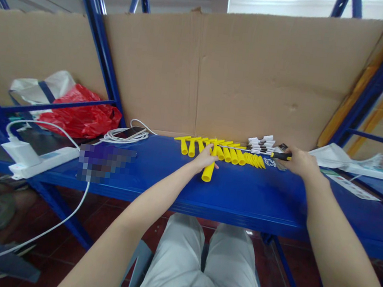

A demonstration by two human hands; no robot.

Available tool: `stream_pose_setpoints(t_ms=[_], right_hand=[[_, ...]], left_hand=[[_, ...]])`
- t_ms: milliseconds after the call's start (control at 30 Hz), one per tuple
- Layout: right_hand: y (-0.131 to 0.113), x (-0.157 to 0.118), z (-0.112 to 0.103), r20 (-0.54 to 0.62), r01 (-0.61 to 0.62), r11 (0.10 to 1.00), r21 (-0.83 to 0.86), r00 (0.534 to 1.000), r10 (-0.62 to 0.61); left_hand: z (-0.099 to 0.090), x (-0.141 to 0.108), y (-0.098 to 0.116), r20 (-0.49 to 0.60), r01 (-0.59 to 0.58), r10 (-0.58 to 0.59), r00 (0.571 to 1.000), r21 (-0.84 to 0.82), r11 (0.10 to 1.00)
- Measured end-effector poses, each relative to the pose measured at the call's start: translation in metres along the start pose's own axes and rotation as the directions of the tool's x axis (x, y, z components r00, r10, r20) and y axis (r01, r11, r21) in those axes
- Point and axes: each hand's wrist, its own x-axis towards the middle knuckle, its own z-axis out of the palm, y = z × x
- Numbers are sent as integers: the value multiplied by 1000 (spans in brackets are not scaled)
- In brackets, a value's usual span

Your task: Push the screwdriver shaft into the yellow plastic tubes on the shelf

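Observation:
My left hand (206, 157) is wrapped round a yellow T-shaped plastic piece (207, 174), whose hollow tube end points toward me. In my right hand (298, 162) is a screwdriver (279, 155) with a black and yellow handle. Its long shaft reaches left to the top of the held piece; whether the tip touches is too small to tell. Behind my left hand, similar yellow T-shaped pieces (184, 148) lie in a row. Small flat yellow parts (255, 161) are lined up beside them. Small shiny bits (269, 162), perhaps screws, lie near the screwdriver handle.
Several white-and-black items (261, 143) lie against the cardboard wall (256, 77). On the left of the blue table (160, 167) are a coiled white cable (115, 136), a phone (132, 133), a power strip (46, 162) and a red plastic bag (82, 112). A paper sheet (351, 185) lies right.

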Motion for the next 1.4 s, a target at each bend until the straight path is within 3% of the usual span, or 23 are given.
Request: stream_pose_setpoints(t_ms=[200,400,633,767,967,1133,1400], right_hand=[[2,2,3,7,32,999,30,999,-32],[-6,-2,-7,17,87,996,-7,996,-87],[-2,-1,-2,-35,23,1000,-8,999,-24],[0,2,2,30,-27,1000,5,999,27],[1,4,2,115,3,1000,-15,993,-1],[1,4,3,115,44,999,-31,993,-40],[-7,1,-3,171,-56,998,-33,983,61]], left_hand=[[1,-3,4,-8,-4,4,1000,8,1000],[1,-4,4,-5,3,-3,1000,7,1000],[1,-3,3,16,-1,1,1000,-4,1000],[0,-1,1,27,-9,9,1000,5,1000],[0,4,-3,32,-22,22,999,6,1000],[1,2,-2,28,-23,23,999,6,1000],[1,1,-2,24,-28,28,999,15,999]])
